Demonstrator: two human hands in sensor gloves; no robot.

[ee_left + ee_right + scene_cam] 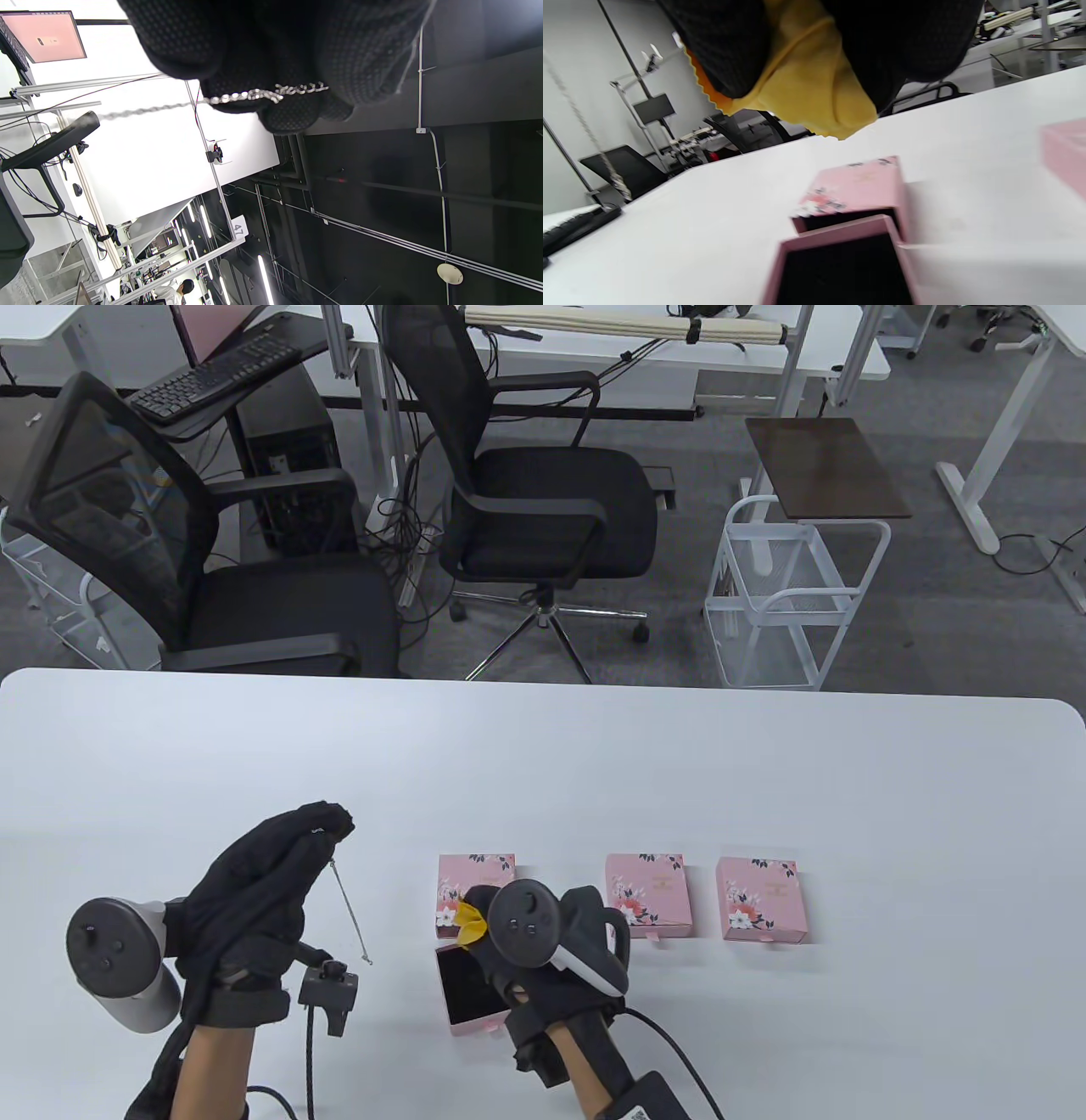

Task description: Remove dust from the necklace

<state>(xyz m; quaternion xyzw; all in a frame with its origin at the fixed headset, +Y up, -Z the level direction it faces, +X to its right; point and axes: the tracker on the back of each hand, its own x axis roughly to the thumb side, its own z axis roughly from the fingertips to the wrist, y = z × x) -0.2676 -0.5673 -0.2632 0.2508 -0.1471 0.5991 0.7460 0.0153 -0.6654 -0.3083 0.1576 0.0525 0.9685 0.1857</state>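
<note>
Silver necklace chain (349,906): dangling above tabletop (594,763), pinched in left hand (263,899). Yellow dusting cloth (472,923): bunched in right hand (543,959), hovering over open pink jewellery box (469,988). Step: readying to dust. Next: bringing cloth to chain, wiping gently.

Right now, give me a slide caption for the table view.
Left hand dangles the necklace while right hand holds a yellow cloth over the open pink box.
</note>
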